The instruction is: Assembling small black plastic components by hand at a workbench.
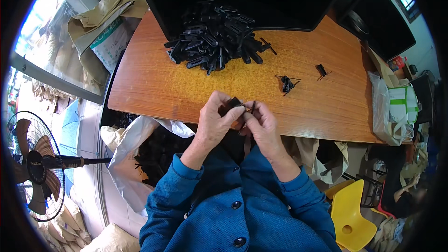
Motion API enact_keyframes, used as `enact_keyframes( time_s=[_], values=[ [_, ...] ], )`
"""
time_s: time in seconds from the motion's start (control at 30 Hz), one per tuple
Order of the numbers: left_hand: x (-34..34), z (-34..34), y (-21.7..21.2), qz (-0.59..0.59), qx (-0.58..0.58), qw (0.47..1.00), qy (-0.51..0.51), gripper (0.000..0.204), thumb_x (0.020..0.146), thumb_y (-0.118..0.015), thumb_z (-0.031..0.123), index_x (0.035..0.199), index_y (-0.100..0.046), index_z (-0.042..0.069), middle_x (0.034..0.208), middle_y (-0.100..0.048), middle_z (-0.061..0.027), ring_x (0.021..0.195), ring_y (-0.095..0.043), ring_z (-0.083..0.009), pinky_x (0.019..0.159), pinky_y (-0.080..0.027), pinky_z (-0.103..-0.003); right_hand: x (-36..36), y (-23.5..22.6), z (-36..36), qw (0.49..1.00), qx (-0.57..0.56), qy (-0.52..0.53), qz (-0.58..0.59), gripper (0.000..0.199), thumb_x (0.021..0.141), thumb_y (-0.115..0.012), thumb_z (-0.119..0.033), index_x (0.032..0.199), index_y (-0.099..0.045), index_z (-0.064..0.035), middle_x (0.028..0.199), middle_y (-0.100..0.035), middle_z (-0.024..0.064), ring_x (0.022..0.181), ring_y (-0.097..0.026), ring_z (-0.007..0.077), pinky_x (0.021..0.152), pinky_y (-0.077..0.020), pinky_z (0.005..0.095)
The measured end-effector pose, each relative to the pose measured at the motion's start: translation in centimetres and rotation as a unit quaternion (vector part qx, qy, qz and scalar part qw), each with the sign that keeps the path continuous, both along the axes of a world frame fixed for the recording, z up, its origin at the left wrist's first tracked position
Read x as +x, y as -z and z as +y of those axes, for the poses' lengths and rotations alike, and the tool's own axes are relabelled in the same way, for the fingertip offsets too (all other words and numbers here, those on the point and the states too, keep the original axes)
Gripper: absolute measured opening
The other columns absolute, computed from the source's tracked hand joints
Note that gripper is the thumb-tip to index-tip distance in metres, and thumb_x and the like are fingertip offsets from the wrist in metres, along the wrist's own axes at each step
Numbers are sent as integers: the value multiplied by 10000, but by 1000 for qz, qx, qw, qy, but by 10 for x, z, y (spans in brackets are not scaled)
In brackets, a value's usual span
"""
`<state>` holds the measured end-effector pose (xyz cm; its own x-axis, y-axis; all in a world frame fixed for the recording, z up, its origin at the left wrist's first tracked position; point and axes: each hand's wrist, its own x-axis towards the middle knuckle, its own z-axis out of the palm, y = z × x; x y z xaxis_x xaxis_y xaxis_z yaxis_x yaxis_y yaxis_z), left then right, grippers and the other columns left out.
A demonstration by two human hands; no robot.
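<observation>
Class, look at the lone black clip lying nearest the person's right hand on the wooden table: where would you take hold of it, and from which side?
Probably the black clip is best pinched across its dark body, coming from above on the near side. Thin wire arms splay outward from it, so they offer a poor grip. It lies apart from the pile, with bare table around it.

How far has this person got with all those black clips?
Two small black clips with wire parts lie apart on the table, one nearer the hands and one farther right; they look finished, though that is a guess. In hand: the left hand and right hand together pinch one black piece. Left: a big pile of black pieces farther back, and a white sack with more below the table edge.
</observation>
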<state>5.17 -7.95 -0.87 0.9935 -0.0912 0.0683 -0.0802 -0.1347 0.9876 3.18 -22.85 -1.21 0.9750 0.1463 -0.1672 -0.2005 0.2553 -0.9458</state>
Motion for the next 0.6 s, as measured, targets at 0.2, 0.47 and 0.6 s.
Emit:
enact_keyframes(
  time_s=[0.2,0.47,0.6],
  values=[
    [-19,4,2,-56,-61,992,-100,198,818,-671,35,967,-543,6,801,-613,-48,728,-566,-84,643,-466,-224,-8,11,12,988,-117,-7,-96,334,890,-635,-145,1155,-484,-9,920,-541,32,834,-539,106,716,-467,230],
    [-36,31,3,46,-67,986,-147,216,841,-604,-1,1054,-573,14,842,-626,-41,771,-573,-90,690,-473,-227,-7,31,44,993,-56,-108,3,229,883,-645,-131,1034,-519,-14,843,-579,4,790,-596,93,715,-510,238],
    [-40,53,-16,94,-45,987,-123,178,858,-566,-13,1035,-559,9,885,-630,-51,771,-566,-89,693,-463,-223,0,21,38,969,-115,-198,-96,319,816,-715,-168,1043,-546,-22,883,-575,35,817,-575,126,694,-504,277]
  ],
)
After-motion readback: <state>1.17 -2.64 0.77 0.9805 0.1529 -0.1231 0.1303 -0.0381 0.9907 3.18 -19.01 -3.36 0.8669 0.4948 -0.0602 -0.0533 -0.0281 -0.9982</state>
